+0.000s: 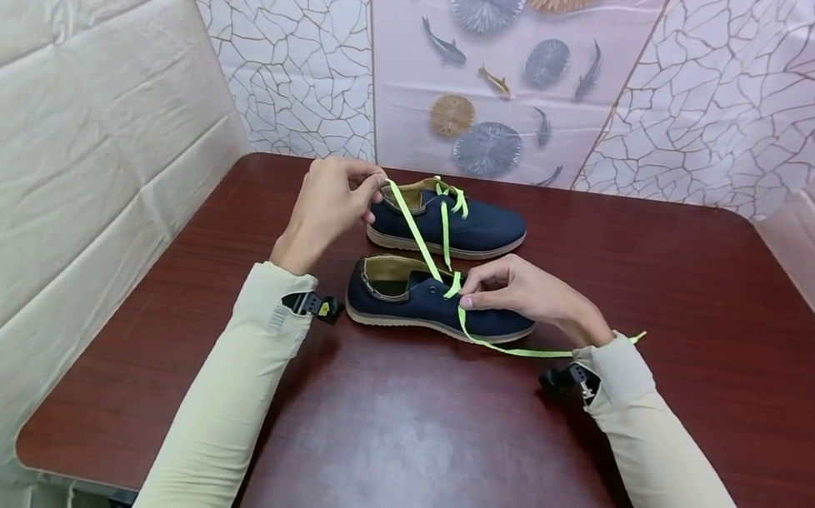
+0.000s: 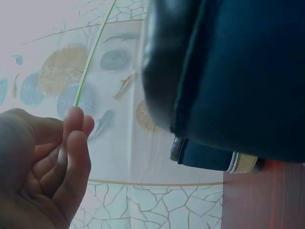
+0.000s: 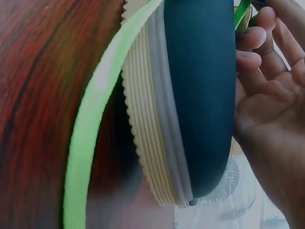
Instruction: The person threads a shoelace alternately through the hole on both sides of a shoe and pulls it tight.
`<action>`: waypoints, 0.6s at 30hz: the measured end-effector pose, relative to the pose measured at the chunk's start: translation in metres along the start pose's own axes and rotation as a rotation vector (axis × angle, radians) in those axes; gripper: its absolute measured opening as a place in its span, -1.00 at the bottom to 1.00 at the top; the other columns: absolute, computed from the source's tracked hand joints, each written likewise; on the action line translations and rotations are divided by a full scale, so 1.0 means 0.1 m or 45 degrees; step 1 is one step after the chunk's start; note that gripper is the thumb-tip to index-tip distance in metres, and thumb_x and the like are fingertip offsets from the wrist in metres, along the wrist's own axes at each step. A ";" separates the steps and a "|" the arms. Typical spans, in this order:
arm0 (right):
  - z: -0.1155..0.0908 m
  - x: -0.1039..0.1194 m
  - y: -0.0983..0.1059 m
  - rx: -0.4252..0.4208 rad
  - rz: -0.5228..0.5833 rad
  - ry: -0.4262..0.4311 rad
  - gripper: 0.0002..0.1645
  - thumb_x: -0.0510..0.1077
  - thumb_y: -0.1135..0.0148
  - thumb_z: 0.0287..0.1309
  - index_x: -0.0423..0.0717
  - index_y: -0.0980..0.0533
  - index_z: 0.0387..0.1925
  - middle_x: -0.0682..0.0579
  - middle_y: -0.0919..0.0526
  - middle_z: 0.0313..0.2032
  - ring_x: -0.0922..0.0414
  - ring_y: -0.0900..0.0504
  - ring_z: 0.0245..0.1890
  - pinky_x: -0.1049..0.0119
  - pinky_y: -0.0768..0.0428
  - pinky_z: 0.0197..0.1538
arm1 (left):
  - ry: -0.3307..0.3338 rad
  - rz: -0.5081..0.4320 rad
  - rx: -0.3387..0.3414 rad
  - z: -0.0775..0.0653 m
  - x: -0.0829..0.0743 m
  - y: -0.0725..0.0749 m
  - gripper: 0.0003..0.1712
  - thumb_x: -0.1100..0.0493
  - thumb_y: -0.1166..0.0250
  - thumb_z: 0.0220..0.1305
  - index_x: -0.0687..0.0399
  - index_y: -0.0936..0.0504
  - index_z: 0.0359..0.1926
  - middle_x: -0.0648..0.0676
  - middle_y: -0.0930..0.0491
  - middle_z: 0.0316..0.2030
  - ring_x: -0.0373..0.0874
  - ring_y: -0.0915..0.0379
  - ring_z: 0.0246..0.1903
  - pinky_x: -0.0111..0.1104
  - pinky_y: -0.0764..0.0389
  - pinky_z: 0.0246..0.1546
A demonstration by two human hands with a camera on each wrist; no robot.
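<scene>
A dark blue shoe [image 1: 413, 303] with a tan sole stands on the table, toe to the right. Its neon green shoelace [image 1: 416, 234] runs taut from the eyelets up to my left hand [image 1: 330, 207], which pinches it between thumb and fingertips above the heel. My right hand [image 1: 535, 294] is over the front of this shoe, thumb and fingers pinching the lace beside the eyelets. The other length of lace [image 3: 95, 105] droops past the sole and trails right along the table. In the right wrist view, the fingertips partly hide behind the shoe's upper [image 3: 202, 95].
Behind it stands a matching blue shoe [image 1: 489, 226] with green laces, one end hanging down toward the near shoe. The dark reddish wooden table [image 1: 387, 436] ends at a patterned backdrop [image 1: 311, 42]. A pale cloth [image 1: 67, 190] hangs at the left.
</scene>
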State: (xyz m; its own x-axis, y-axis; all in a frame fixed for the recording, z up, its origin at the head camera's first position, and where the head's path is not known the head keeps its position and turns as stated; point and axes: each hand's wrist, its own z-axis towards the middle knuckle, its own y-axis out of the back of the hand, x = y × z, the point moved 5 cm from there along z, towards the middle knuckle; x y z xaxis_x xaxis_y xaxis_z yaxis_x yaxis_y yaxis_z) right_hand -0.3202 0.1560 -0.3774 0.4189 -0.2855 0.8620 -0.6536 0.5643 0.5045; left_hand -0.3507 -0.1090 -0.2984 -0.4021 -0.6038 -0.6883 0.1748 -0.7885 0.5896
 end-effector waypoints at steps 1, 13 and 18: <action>0.00 0.01 0.01 -0.013 -0.013 0.002 -0.88 -0.27 -0.33 0.41 -0.13 -0.73 -0.28 0.14 -0.50 -0.50 0.20 -0.41 -0.44 0.36 -0.43 -0.28 | -0.008 0.002 0.011 0.00 -0.02 -0.01 -0.78 0.13 -0.29 0.55 0.12 -0.83 -0.04 0.07 -0.75 -0.43 -0.16 -0.66 -0.66 -0.40 -0.64 -0.55; 0.03 0.39 0.05 -0.634 0.132 -0.119 -0.56 0.02 -0.05 0.65 -0.27 -0.62 0.10 -0.14 -0.46 -0.37 0.14 -0.41 -0.51 0.34 -0.49 -0.41 | -0.205 0.155 0.511 -0.14 -0.45 -0.18 -0.82 0.10 -0.27 0.57 -0.07 -0.80 -0.03 -0.07 -0.74 -0.42 -0.18 -0.69 -0.61 -0.29 -0.64 -0.44; 0.05 0.49 -0.03 -0.624 0.106 -0.238 -0.49 0.07 -0.09 0.63 -0.33 -0.66 -0.09 -0.13 -0.52 -0.38 0.21 -0.34 -0.57 0.37 -0.40 -0.46 | -0.271 0.242 0.644 -0.19 -0.53 -0.24 -0.81 0.10 -0.28 0.57 -0.04 -0.81 -0.01 0.00 -0.76 -0.37 -0.24 -0.68 -0.60 -0.28 -0.63 -0.30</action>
State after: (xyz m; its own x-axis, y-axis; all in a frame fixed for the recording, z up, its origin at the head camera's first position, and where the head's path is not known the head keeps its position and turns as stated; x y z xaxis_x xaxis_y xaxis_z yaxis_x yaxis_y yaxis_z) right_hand -0.3003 0.1364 -0.3364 0.2292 -0.3327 0.9148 -0.2893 0.8740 0.3904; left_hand -0.3167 -0.0598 -0.2839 -0.5867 -0.6512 -0.4814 -0.1684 -0.4833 0.8591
